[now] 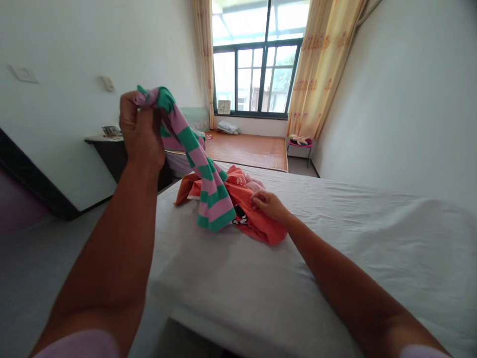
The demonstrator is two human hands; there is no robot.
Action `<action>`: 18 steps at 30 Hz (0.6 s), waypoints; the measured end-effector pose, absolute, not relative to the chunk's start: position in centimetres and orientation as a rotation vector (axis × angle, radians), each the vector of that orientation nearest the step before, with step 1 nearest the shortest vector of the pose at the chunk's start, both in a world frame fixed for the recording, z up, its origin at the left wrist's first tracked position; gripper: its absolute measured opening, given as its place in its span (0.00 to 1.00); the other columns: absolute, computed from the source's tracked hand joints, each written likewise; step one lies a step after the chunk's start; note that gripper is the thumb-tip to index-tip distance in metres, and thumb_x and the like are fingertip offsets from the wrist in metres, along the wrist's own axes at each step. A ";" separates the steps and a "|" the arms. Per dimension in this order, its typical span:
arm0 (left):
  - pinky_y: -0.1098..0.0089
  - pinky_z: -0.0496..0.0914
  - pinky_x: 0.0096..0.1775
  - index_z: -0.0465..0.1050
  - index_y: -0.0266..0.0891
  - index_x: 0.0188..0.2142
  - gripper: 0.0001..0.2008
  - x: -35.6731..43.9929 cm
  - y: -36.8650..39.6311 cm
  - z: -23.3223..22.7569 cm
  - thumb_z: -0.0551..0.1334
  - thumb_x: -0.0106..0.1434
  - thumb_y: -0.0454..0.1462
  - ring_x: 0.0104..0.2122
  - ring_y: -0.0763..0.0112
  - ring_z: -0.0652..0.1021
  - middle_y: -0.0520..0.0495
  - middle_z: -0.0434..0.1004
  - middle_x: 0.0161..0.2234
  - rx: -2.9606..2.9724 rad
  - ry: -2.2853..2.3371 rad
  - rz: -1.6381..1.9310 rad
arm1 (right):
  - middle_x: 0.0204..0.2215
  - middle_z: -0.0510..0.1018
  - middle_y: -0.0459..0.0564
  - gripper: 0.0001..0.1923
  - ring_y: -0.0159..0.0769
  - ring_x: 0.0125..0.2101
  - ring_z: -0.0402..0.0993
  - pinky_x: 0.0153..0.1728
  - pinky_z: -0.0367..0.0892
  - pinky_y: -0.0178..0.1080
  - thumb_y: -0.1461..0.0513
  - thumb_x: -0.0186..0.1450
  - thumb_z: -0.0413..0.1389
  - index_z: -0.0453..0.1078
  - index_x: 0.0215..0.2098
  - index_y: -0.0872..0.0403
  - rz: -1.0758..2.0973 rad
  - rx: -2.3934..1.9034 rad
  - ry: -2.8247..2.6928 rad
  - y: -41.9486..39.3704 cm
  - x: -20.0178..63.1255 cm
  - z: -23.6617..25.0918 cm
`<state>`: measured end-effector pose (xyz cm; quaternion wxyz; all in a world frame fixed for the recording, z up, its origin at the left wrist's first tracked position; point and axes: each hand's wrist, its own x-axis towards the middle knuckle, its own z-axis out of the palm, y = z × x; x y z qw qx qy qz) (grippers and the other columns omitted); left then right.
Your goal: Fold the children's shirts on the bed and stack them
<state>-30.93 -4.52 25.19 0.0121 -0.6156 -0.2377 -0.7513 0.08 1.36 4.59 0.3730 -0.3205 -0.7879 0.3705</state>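
Note:
My left hand (143, 127) is raised at the left, its fingers closed on a bunched end of a pink-and-green striped garment (201, 156). The garment hangs slanting down to the right, and its lower end rests over a heap of clothes. In that heap lies an orange garment (266, 226) with a black-and-white print, crumpled on the pale sheet. Over its right side is my right hand (271, 205), fingers curled in together; whether any cloth is between them is hidden. A pale pink cloth (254, 183) shows behind the orange one, and a brownish-orange piece (185, 188) lies at the left.
A bed with a pale sheet (335, 238) spreads beneath the clothes. Beyond it is a brown mat-covered bed (249, 149) below the window. A small stool (300, 143) stands by the curtain. At the left is a dark desk (106, 154) against the wall.

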 end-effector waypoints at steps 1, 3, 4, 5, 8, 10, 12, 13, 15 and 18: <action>0.67 0.69 0.46 0.65 0.38 0.43 0.07 -31.2 -4.5 24.2 0.57 0.67 0.38 0.40 0.73 0.75 0.50 0.75 0.42 -1.988 -0.864 -2.247 | 0.29 0.78 0.47 0.10 0.34 0.31 0.75 0.37 0.70 0.39 0.56 0.64 0.51 0.70 0.35 0.53 0.850 -0.870 -1.965 1.8 0.5 4.6; 0.62 0.69 0.48 0.71 0.35 0.43 0.13 -31.8 -4.7 21.4 0.59 0.65 0.42 0.43 0.67 0.75 0.46 0.77 0.43 -2.245 -1.341 -1.805 | 0.38 0.78 0.51 0.13 0.39 0.39 0.75 0.44 0.69 0.44 0.54 0.62 0.53 0.71 0.40 0.53 0.679 -0.967 -1.871 2.8 1.6 4.5; 0.59 0.69 0.49 0.73 0.34 0.43 0.17 -31.9 -4.8 19.6 0.60 0.63 0.46 0.44 0.62 0.75 0.44 0.77 0.43 -2.322 -1.573 -1.535 | 0.44 0.77 0.54 0.18 0.42 0.43 0.73 0.47 0.68 0.46 0.53 0.60 0.56 0.71 0.45 0.53 0.650 -1.014 -1.850 3.4 2.1 4.4; 0.57 0.69 0.50 0.74 0.35 0.44 0.21 -31.9 -4.8 17.7 0.60 0.61 0.49 0.46 0.58 0.75 0.43 0.77 0.44 -2.359 -1.727 -1.328 | 0.50 0.73 0.56 0.26 0.45 0.47 0.72 0.49 0.67 0.48 0.51 0.57 0.60 0.68 0.51 0.53 0.670 -1.063 -1.846 3.8 2.5 4.3; 0.56 0.63 0.57 0.71 0.37 0.52 0.30 -31.1 -4.9 12.2 0.56 0.60 0.56 0.55 0.54 0.70 0.39 0.72 0.54 -2.429 -1.892 -1.089 | 0.57 0.66 0.60 0.49 0.49 0.53 0.67 0.52 0.65 0.48 0.49 0.49 0.67 0.55 0.63 0.53 0.906 -1.125 -1.897 4.2 2.1 4.2; 0.54 0.58 0.60 0.67 0.39 0.57 0.34 -30.3 -4.9 9.9 0.53 0.61 0.58 0.59 0.54 0.65 0.40 0.67 0.59 -2.435 -1.956 -1.002 | 0.56 0.68 0.58 0.47 0.47 0.54 0.67 0.53 0.65 0.46 0.50 0.51 0.66 0.56 0.63 0.53 1.045 -1.027 -1.975 3.3 0.0 4.7; 0.54 0.55 0.62 0.62 0.39 0.60 0.35 -29.7 -4.7 9.3 0.49 0.63 0.58 0.62 0.56 0.62 0.40 0.63 0.62 -2.372 -1.994 -1.041 | 0.55 0.70 0.53 0.35 0.43 0.54 0.67 0.54 0.64 0.44 0.54 0.56 0.62 0.61 0.60 0.53 1.083 -0.871 -2.055 1.6 -3.4 5.7; 0.54 0.54 0.62 0.61 0.39 0.62 0.35 -29.5 -4.6 9.5 0.47 0.64 0.57 0.62 0.57 0.62 0.41 0.62 0.62 -2.311 -2.002 -1.109 | 0.56 0.68 0.52 0.32 0.42 0.56 0.64 0.57 0.61 0.43 0.55 0.58 0.60 0.62 0.59 0.54 1.009 -0.812 -2.057 0.7 -5.4 6.2; 0.57 0.55 0.62 0.59 0.39 0.63 0.33 -29.3 -4.3 10.6 0.43 0.67 0.55 0.62 0.60 0.62 0.41 0.60 0.63 -2.202 -1.979 -1.245 | 0.60 0.63 0.46 0.34 0.40 0.61 0.56 0.62 0.51 0.42 0.57 0.57 0.62 0.60 0.60 0.51 0.925 -0.728 -2.065 -0.9 -9.0 6.8; 0.60 0.56 0.62 0.65 0.40 0.59 0.30 -29.3 -3.9 11.4 0.41 0.68 0.53 0.61 0.62 0.64 0.44 0.65 0.60 -2.269 -1.891 -1.168 | 0.54 0.70 0.44 0.31 0.39 0.54 0.63 0.55 0.60 0.39 0.54 0.58 0.61 0.61 0.58 0.49 1.048 -0.499 -2.171 -1.9 -12.2 6.0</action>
